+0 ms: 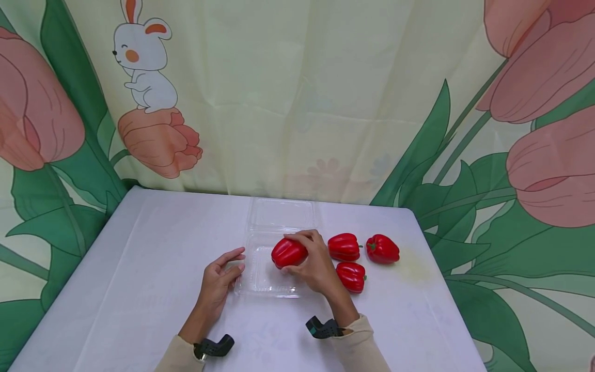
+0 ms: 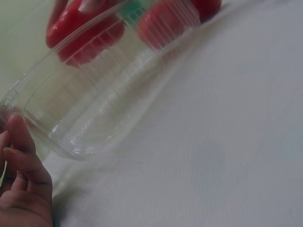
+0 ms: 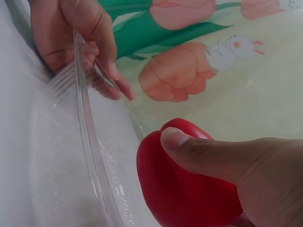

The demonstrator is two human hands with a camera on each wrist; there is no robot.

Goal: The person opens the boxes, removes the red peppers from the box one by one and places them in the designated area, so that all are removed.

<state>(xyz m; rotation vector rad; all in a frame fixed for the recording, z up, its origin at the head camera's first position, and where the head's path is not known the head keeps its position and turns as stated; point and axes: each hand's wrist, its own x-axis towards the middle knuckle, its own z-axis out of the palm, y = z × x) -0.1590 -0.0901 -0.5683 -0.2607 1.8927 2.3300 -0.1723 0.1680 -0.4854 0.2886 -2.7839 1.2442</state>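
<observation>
My right hand (image 1: 318, 266) holds a shiny red bell pepper (image 1: 287, 253) above the base of a clear plastic clamshell box (image 1: 260, 276). In the right wrist view the thumb (image 3: 189, 149) presses along the pepper's side; most of the other fingers are hidden. My left hand (image 1: 215, 284) is at the box's left edge with its fingers fairly straight, touching the rim. Through the clear wall in the left wrist view, the held pepper (image 2: 87, 38) shows near the far side. The box's lid (image 1: 282, 214) lies folded back, away from me.
Right of the box lie three more red bell peppers: one pepper (image 1: 344, 247) at the back, another pepper (image 1: 351, 277) nearer me, and a third pepper (image 1: 382, 249) farther right. A white cloth covers the table (image 1: 153, 243). Behind it hangs a printed curtain (image 1: 288, 103).
</observation>
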